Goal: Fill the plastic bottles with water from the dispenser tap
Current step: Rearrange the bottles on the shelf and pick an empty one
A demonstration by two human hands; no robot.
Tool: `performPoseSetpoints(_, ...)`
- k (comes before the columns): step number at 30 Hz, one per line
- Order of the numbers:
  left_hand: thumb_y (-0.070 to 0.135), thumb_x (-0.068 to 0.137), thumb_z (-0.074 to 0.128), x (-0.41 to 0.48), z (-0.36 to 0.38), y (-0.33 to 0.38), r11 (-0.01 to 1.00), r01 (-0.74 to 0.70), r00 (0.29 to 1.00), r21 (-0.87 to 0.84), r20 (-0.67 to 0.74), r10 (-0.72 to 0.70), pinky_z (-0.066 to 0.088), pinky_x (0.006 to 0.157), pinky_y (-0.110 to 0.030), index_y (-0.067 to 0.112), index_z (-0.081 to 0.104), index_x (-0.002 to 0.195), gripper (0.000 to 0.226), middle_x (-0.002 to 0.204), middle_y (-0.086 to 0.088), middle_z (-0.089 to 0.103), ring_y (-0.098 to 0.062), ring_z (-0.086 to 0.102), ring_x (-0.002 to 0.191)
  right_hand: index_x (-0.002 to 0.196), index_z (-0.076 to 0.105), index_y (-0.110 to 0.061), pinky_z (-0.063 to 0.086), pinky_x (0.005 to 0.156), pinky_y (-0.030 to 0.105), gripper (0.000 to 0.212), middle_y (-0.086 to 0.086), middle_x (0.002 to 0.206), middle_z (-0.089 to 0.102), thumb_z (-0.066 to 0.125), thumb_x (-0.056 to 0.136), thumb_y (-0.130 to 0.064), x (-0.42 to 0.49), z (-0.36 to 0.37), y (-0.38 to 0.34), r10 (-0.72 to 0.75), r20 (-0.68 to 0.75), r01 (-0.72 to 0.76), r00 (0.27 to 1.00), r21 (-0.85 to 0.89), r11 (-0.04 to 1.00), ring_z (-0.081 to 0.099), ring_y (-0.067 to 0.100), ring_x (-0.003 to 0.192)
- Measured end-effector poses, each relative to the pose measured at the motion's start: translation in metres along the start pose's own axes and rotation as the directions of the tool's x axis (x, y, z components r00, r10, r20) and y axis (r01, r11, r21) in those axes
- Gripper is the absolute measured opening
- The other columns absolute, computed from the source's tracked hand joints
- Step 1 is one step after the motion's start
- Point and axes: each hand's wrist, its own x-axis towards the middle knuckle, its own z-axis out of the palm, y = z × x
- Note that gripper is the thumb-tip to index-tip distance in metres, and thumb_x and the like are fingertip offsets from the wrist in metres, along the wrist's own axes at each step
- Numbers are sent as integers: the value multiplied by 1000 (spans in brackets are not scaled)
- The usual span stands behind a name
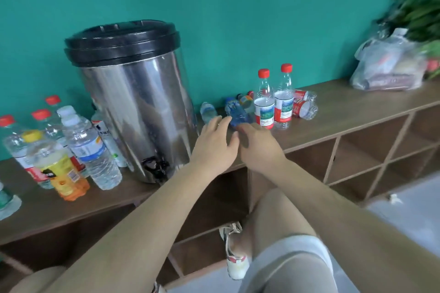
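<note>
Both reach out — left hand [215,143] spread wide, right hand [259,147] gripping or not I cannot tell — toward the blue bottle [238,113] lying at my fingertips: probably light, crushable, slick; hold mid-body.

Wall [238,2]: plain teal, no pattern.
Dispenser [140,112]: mirror-bright silver drum, black lid [121,40], black tap [154,165].
Shelf top [345,107]: brown wood grain.
Upright bottles [264,104], at the dispenser's three o'clock: clear, red caps, white-and-red labels with a green-blue picture.
Lying bottle [238,115], beside them: blue.
Yellow-capped bottle [59,169], at the dispenser's nine o'clock: yellow label, orange base.
White-capped bottle [90,150], next to it: clear, blue-and-white label.
Bag [385,69], at two o'clock: cloudy white, red showing through.
Leaves [419,12]: dark green.
Shorts [297,252]: white.
Shoe [234,257]: white with red trim.
</note>
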Motion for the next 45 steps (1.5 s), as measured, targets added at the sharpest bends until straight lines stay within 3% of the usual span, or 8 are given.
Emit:
performPoseSetpoints(15, 44, 109, 32, 107, 63, -47, 813, 554, 827, -179, 232, -512, 20, 127, -52, 36, 12, 166, 62, 173, -11, -2, -35, 18, 157, 164, 29, -16, 35, 124, 42, 77, 11, 162, 44, 65, 97, -5, 116, 82, 37, 50, 271, -94, 961, 152, 984, 42, 32, 149)
performPoseSetpoints(21, 41, 110, 34, 111, 77, -52, 774, 555, 832, -304, 202, -517, 34, 120, -48, 28, 24, 164, 57, 163, -16, 23, -35, 43, 142, 151, 53, -19, 46, 106, 29, 51, 7, 143, 64, 57, 102, -8, 124, 90, 48, 125, 197, -191, 972, 363, 912, 60, 25, 131)
performPoseSetpoints(26, 35, 110, 40, 74, 80, -48, 787, 481, 867, -387, 76, -493, 37, 90, -31, 23, 45, 143, 36, 134, -11, 39, -24, 53, 95, 107, 69, -20, 45, 84, 29, 16, -3, 104, 71, 59, 104, -32, 99, 86, 51, 257, 79, -263, 963, 470, 843, 64, 19, 102)
performPoseSetpoints(28, 33, 110, 41, 49, 80, -40, 799, 441, 885, -409, 48, -463, 39, 81, -29, 24, 48, 128, 22, 124, -9, 40, -18, 54, 83, 90, 61, -20, 41, 68, 28, 27, -6, 87, 64, 65, 101, -44, 82, 78, 49, 304, 52, -293, 951, 465, 835, 60, 17, 86)
performPoseSetpoints(34, 32, 109, 47, -33, 65, -29, 808, 383, 911, -448, 37, -411, 38, 66, -30, 21, 47, 108, 11, 111, -10, 48, -13, 53, 77, 105, 73, 1, 60, 72, 33, 43, 6, 85, 70, 82, 89, -38, 6, 58, 35, 350, 294, -456, 889, 624, 635, 68, 18, 77)
performPoseSetpoints(38, 36, 103, 60, -94, 50, -37, 739, 422, 898, -526, 126, -422, 50, 78, -33, 22, 43, 113, 24, 113, -18, 60, -23, 64, 93, 129, 62, -17, 55, 68, 28, 52, 2, 97, 75, 86, 85, -33, -58, 57, 24, 306, 400, -503, 864, 641, 579, 69, 14, 81)
performPoseSetpoints(41, 41, 100, 64, -137, 40, -48, 656, 498, 857, -567, 206, -472, 57, 91, -37, 23, 40, 138, 48, 116, -7, 63, -19, 68, 101, 138, 52, -25, 56, 69, 29, 67, 0, 104, 75, 89, 82, -25, -101, 67, 8, 228, 468, -503, 854, 630, 591, 74, 11, 85)
performPoseSetpoints(45, 45, 94, 71, -182, 32, -66, 589, 546, 825, -596, 260, -502, 59, 78, -30, 33, 41, 141, 57, 112, 7, 66, -8, 73, 94, 128, 52, -36, 62, 75, 33, 62, 3, 112, 70, 89, 79, -24, -141, 84, -20, 78, 515, -416, 854, 584, 697, 74, 16, 97)
